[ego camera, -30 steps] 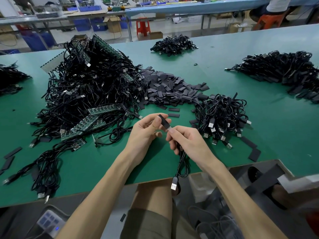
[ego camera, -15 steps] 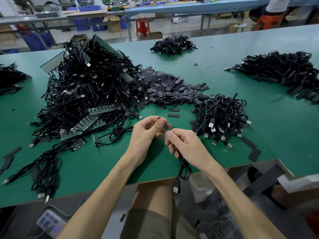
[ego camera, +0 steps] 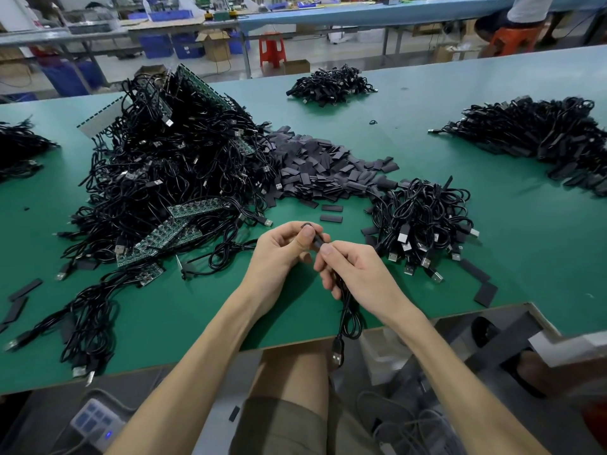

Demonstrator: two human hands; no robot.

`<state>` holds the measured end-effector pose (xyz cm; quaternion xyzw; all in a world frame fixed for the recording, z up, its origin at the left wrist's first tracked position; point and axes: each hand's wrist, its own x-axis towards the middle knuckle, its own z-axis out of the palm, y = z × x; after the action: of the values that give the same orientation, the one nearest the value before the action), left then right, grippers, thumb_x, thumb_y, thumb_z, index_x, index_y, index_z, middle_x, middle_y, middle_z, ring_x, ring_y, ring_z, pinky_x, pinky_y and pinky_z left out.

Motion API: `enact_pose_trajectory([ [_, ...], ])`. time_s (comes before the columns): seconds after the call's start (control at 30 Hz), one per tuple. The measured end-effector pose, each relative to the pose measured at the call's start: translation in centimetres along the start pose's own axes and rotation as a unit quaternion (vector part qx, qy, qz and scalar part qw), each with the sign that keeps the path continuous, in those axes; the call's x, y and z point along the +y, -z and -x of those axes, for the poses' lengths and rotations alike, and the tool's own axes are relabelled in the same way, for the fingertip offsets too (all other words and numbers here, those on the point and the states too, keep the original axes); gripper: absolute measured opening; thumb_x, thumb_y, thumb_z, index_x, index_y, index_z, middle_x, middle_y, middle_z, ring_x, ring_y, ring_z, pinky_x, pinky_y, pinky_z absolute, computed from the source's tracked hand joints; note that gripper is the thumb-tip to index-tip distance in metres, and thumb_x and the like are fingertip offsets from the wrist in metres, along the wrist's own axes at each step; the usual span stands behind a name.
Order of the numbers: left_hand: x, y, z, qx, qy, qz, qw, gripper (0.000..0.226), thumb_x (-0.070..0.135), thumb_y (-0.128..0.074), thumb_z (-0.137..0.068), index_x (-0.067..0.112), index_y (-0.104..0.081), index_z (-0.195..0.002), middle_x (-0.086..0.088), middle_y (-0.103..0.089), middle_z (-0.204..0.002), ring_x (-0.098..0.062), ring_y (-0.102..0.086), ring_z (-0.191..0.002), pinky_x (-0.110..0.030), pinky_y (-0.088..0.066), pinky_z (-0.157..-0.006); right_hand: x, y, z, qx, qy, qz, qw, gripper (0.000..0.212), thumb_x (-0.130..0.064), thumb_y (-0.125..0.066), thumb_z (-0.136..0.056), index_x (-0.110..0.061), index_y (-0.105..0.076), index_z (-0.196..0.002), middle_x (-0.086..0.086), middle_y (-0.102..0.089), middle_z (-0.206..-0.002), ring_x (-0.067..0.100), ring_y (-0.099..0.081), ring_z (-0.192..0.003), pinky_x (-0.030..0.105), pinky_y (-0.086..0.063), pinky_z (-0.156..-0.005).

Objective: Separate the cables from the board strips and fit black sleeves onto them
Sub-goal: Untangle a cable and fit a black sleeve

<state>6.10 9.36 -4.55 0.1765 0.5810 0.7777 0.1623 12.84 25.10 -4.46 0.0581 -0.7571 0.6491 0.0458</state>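
green table (ego camera: 197,310), lower centre: left hand (ego camera: 282,254) pinches a black sleeve (ego camera: 316,242), mostly hidden by thumb and fingers; right hand (ego camera: 358,274) pinches the cable (ego camera: 347,318) entering it, plug (ego camera: 337,354) dangling past the table edge. centre right, bundle of cables (ego camera: 423,218); centre, loose sleeves (ego camera: 322,169); upper left, tangled heap (ego camera: 170,165) with board strips (ego camera: 184,224). top, workshop benches (ego camera: 361,11), red stool (ego camera: 272,49).

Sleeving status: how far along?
Done, apparently: the small heap of black cables right of the hands. In hand: left hand pinches a flat black sleeve over the black cable the right hand grips. Left: the large tangle on green board strips, plus the pile of unused black sleeves.
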Motion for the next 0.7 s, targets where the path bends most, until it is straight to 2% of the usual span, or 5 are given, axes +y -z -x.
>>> enact_pose_trajectory([
  [0.13,-0.09,0.07,-0.06,-0.003,-0.003,-0.004,1.000,0.029,0.029,-0.067,-0.092,0.005,-0.071,-0.105,-0.010,-0.074,-0.098,-0.018,-0.064,-0.077,-0.028,-0.050,-0.073,0.09,0.06,0.00,-0.001,-0.005,-0.006,1.000,0.036,-0.023,-0.050,-0.110,-0.006,-0.067,-0.083,0.002,-0.064,-0.061,0.017,-0.055,-0.048,0.024,-0.047,-0.052],
  [0.27,-0.07,0.15,0.07,-0.005,-0.007,-0.009,1.000,0.026,0.032,-0.071,-0.091,0.011,-0.075,-0.105,-0.011,-0.075,-0.103,-0.017,-0.066,-0.079,-0.026,-0.051,-0.073,0.05,0.20,0.01,0.003,-0.003,-0.018,1.000,0.034,-0.021,-0.052,-0.109,-0.002,-0.069,-0.085,0.002,-0.064,-0.061,0.019,-0.056,-0.050,0.024,-0.047,-0.053],
  [0.47,-0.30,0.37,0.06,0.000,-0.018,-0.045,0.999,0.031,0.038,-0.074,-0.090,0.013,-0.078,-0.107,-0.012,-0.075,-0.104,-0.016,-0.063,-0.080,-0.035,-0.045,-0.079,-0.02,0.20,-0.01,0.001,-0.015,-0.030,0.999,0.031,-0.018,-0.054,-0.107,0.000,-0.069,-0.087,0.006,-0.063,-0.063,0.021,-0.055,-0.051,0.026,-0.047,-0.054],
  [0.7,-0.23,0.15,0.15,0.001,-0.031,-0.054,0.998,0.020,0.029,-0.071,-0.093,0.014,-0.079,-0.103,-0.011,-0.077,-0.102,-0.013,-0.064,-0.080,-0.025,-0.050,-0.077,0.24,0.05,0.05,0.011,-0.015,-0.024,1.000,0.031,-0.019,-0.054,-0.108,-0.003,-0.068,-0.085,0.005,-0.065,-0.061,0.019,-0.056,-0.047,0.024,-0.047,-0.052],
])
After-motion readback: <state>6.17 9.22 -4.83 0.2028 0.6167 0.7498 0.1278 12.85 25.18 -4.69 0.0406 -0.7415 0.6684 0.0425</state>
